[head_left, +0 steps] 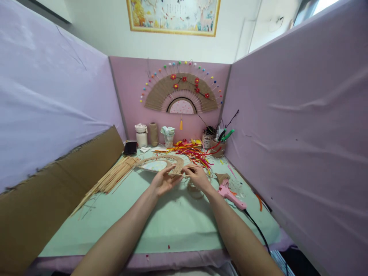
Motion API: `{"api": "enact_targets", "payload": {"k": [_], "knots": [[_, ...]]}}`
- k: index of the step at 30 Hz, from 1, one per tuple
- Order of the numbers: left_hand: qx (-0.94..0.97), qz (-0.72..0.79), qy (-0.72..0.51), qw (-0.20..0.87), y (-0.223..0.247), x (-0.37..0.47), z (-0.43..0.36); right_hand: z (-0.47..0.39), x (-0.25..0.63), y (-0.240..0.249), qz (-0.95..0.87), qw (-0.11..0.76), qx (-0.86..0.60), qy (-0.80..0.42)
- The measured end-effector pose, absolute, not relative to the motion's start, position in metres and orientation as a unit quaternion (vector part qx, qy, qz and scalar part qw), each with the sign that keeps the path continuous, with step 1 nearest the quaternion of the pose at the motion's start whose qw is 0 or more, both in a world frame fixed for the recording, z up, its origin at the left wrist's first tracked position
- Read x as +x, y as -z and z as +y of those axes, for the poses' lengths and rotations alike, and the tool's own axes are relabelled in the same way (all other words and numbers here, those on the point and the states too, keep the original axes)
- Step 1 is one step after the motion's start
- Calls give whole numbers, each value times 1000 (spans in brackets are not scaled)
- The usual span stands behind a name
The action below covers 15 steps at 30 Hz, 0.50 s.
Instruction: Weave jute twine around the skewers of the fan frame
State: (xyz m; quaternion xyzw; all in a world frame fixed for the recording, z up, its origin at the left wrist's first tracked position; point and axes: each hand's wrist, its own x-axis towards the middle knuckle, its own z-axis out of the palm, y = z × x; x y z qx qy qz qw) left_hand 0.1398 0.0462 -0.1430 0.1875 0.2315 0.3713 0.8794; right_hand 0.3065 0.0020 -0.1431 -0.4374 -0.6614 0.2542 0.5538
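Observation:
Both hands meet over the middle of the green table (178, 226). My left hand (163, 181) holds the near end of a half-made fan (161, 163), an arc wound with jute twine that has thin wooden sticks spreading to the left. My right hand (198, 177) pinches the right end of the same twine-wrapped arc. Loose jute twine (195, 190) lies coiled on the table just under my right hand.
A pink glue gun (230, 193) with a black cord lies right of my hands. Red and yellow strips (195, 151), a tool cup (218, 145), a twine spool (153, 134) and jars stand at the back. Cardboard (57, 184) leans on the left. A finished fan (181, 94) hangs on the back wall.

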Motion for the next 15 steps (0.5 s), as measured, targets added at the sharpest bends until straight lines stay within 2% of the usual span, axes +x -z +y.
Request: {"api": "enact_targets", "payload": {"k": [5,11,15], "knots": [[243,179,-354,885,142,137,46,-1,312,138,-674,529,-445,-261],[351,141,-285,881,138,124,47,0,331,137,-719,451,-418,-322],[392,141,-269,868,133,118,45,1,332,138,-731,458,-428,-270]]}}
